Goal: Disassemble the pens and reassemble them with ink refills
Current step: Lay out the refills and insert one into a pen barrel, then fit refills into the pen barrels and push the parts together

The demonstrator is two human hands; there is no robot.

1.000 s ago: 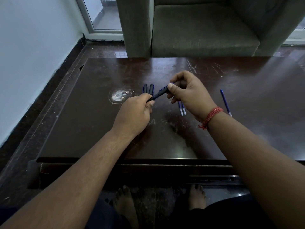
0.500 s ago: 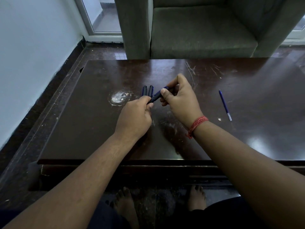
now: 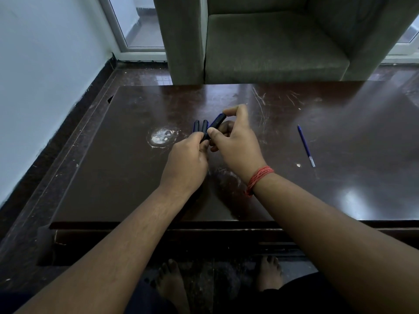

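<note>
Mid-frame, my right hand (image 3: 235, 141) pinches a pen (image 3: 216, 121); my left hand (image 3: 188, 159) grips its lower end; a refill (image 3: 305, 145) lies at right.

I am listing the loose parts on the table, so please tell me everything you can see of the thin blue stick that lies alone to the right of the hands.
The ink refill is a thin, straight blue tube, seemingly plastic, with a short pale tip at its near end. It lies flat on the dark table, slanting from far-left to near-right, well right of the right hand. Neither hand touches it, and no other part lies against it. A small pale speck sits on the table just left of its tip. Finer detail is too small to tell.
</note>
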